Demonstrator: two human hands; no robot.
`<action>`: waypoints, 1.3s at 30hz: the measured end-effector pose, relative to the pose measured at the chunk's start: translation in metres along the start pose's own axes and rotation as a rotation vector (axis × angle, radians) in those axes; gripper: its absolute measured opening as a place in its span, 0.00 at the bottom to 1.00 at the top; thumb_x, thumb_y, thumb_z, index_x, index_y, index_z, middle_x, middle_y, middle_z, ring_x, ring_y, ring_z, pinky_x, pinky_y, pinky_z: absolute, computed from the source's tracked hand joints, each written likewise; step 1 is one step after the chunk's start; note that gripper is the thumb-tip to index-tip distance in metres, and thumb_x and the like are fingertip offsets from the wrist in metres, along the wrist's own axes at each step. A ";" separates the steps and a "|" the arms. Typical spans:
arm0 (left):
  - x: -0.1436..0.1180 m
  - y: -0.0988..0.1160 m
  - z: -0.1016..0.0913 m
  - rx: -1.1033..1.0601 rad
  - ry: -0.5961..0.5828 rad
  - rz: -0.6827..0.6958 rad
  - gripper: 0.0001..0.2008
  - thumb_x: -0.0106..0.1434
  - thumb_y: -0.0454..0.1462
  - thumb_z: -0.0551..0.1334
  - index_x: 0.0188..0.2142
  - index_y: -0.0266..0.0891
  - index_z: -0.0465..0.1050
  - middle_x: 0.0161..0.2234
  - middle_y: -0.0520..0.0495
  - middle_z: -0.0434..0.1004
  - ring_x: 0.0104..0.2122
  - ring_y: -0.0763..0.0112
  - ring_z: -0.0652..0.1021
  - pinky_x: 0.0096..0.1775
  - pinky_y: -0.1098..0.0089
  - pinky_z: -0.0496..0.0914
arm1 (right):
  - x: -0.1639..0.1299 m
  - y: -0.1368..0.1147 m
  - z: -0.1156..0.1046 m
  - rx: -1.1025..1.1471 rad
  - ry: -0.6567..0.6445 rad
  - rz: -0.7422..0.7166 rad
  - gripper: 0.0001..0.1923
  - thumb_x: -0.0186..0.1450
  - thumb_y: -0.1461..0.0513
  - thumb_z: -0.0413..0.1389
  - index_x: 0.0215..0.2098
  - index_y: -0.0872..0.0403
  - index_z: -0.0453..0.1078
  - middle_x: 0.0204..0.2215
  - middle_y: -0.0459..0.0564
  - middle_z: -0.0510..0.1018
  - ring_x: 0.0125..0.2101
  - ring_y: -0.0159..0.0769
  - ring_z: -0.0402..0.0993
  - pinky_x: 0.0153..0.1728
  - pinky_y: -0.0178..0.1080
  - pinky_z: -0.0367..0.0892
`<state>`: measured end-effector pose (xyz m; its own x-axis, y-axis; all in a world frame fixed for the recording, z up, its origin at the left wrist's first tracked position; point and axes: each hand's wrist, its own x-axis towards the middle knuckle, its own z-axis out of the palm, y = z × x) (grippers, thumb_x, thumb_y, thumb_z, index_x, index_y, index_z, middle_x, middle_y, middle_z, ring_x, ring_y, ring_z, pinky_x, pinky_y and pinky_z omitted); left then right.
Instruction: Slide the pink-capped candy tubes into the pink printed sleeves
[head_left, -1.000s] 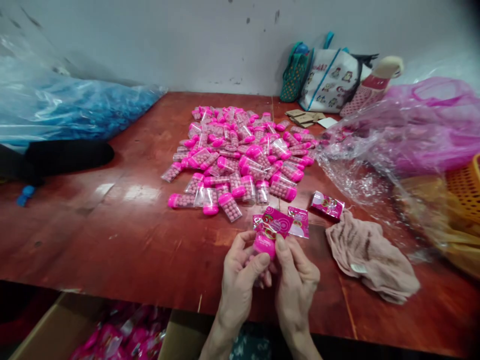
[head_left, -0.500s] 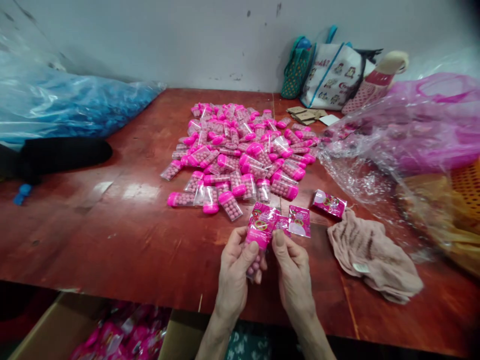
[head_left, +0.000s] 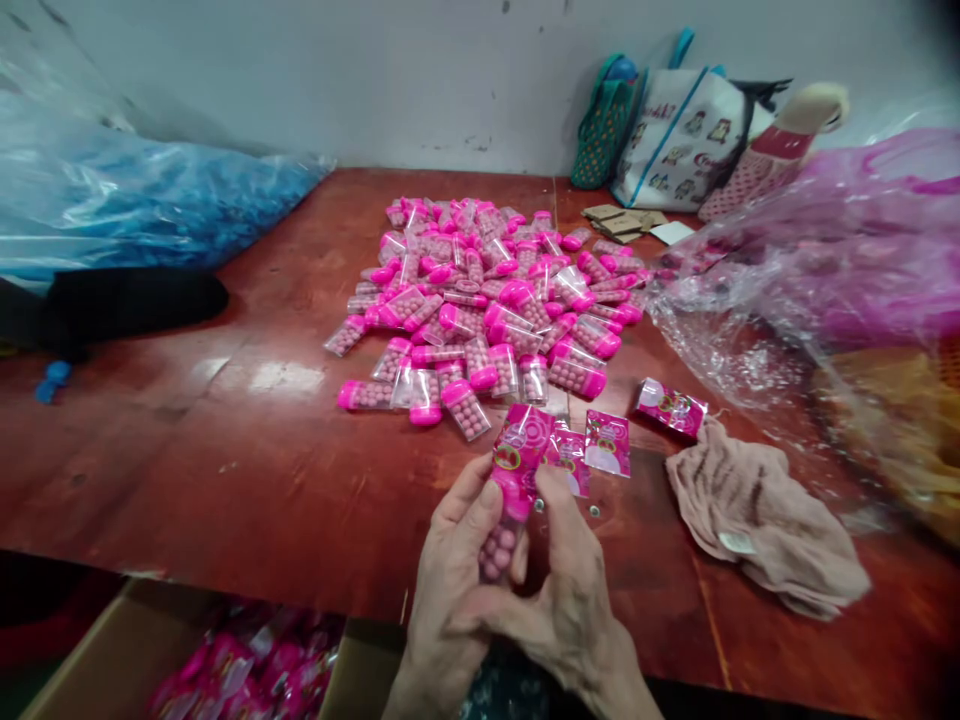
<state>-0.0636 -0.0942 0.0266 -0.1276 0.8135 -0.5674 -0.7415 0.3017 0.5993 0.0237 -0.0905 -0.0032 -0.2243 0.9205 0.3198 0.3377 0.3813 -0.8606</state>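
Observation:
My left hand (head_left: 450, 580) and my right hand (head_left: 566, 600) meet near the table's front edge and together grip one candy tube (head_left: 504, 520), a clear tube of pink balls with a pink cap. A pink printed label (head_left: 521, 445) is wrapped over its upper end. Two loose pink labels (head_left: 606, 442) lie on the red-brown table (head_left: 247, 450) just beyond my fingers, and another label (head_left: 671, 407) lies further right. A large heap of the same pink-capped tubes (head_left: 487, 300) covers the middle of the table.
A beige cloth (head_left: 765, 520) lies at the right. Behind it is a crumpled clear and pink plastic bag (head_left: 810, 270). A blue plastic bag (head_left: 135, 210) fills the left. Tote bags (head_left: 675, 130) stand against the wall. A cardboard box (head_left: 247, 670) of pink packs sits below the front edge.
My hands have drawn closer to me. The label has slid over the tube's cap end, and my right hand has moved down under the tube beside my left.

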 end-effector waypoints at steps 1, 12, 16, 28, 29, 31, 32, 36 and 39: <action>-0.001 0.002 0.000 -0.014 0.033 -0.022 0.17 0.53 0.40 0.65 0.41 0.38 0.68 0.13 0.59 0.62 0.12 0.85 0.61 0.15 0.84 0.55 | 0.000 -0.003 0.001 -0.036 0.035 -0.049 0.43 0.47 0.57 0.64 0.55 0.53 0.49 0.40 0.55 0.68 0.38 0.46 0.69 0.35 0.44 0.69; -0.007 0.006 -0.002 0.018 0.073 0.021 0.09 0.53 0.38 0.64 0.34 0.36 0.70 0.17 0.58 0.61 0.14 0.85 0.61 0.17 0.84 0.58 | -0.001 -0.008 0.023 -0.021 0.208 -0.002 0.24 0.52 0.57 0.60 0.45 0.51 0.60 0.31 0.48 0.68 0.33 0.40 0.68 0.33 0.41 0.67; -0.004 0.003 -0.006 0.082 0.050 0.056 0.12 0.55 0.39 0.63 0.39 0.39 0.70 0.18 0.57 0.63 0.15 0.85 0.62 0.17 0.84 0.56 | 0.001 -0.004 0.009 0.223 0.110 0.162 0.18 0.57 0.54 0.57 0.43 0.52 0.64 0.33 0.48 0.71 0.34 0.39 0.69 0.36 0.40 0.67; 0.000 -0.008 -0.015 0.410 -0.415 -0.088 0.19 0.55 0.38 0.64 0.46 0.41 0.68 0.21 0.54 0.66 0.15 0.83 0.62 0.17 0.80 0.55 | 0.020 -0.009 -0.019 0.505 0.398 0.754 0.25 0.61 0.46 0.47 0.15 0.53 0.58 0.12 0.42 0.62 0.13 0.28 0.57 0.14 0.32 0.56; 0.000 -0.010 -0.014 0.396 -0.427 -0.089 0.19 0.54 0.37 0.64 0.47 0.41 0.68 0.21 0.54 0.66 0.16 0.83 0.62 0.17 0.79 0.56 | 0.020 -0.009 -0.020 0.534 0.380 0.746 0.25 0.61 0.46 0.48 0.14 0.53 0.56 0.11 0.41 0.60 0.13 0.27 0.54 0.13 0.31 0.53; -0.002 -0.012 -0.011 0.376 -0.432 -0.090 0.21 0.54 0.35 0.64 0.49 0.42 0.67 0.21 0.54 0.66 0.16 0.82 0.62 0.18 0.79 0.57 | 0.018 -0.011 -0.023 0.607 0.341 0.700 0.23 0.60 0.49 0.51 0.15 0.53 0.55 0.11 0.39 0.57 0.12 0.25 0.51 0.12 0.30 0.50; -0.003 -0.012 -0.010 0.372 -0.422 -0.084 0.22 0.54 0.35 0.64 0.49 0.42 0.66 0.21 0.54 0.66 0.16 0.83 0.62 0.18 0.79 0.57 | 0.017 -0.012 -0.024 0.630 0.330 0.677 0.22 0.60 0.50 0.52 0.15 0.54 0.55 0.12 0.39 0.56 0.13 0.24 0.50 0.12 0.30 0.49; -0.007 -0.009 -0.008 0.370 -0.422 -0.060 0.27 0.53 0.35 0.64 0.53 0.39 0.63 0.19 0.54 0.67 0.15 0.83 0.61 0.17 0.80 0.56 | 0.013 -0.016 -0.023 0.618 0.340 0.641 0.20 0.60 0.53 0.54 0.17 0.55 0.58 0.15 0.39 0.55 0.16 0.24 0.49 0.14 0.29 0.48; -0.005 -0.008 -0.010 0.407 -0.378 -0.042 0.31 0.53 0.35 0.64 0.56 0.38 0.58 0.19 0.54 0.68 0.15 0.82 0.62 0.17 0.80 0.57 | 0.012 -0.012 -0.020 0.606 0.335 0.636 0.19 0.61 0.53 0.53 0.17 0.55 0.59 0.15 0.39 0.56 0.17 0.24 0.49 0.15 0.29 0.49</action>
<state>-0.0633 -0.1057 0.0191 0.1974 0.8957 -0.3985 -0.4167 0.4446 0.7929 0.0352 -0.0829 0.0190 0.1454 0.9532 -0.2651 -0.2480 -0.2243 -0.9424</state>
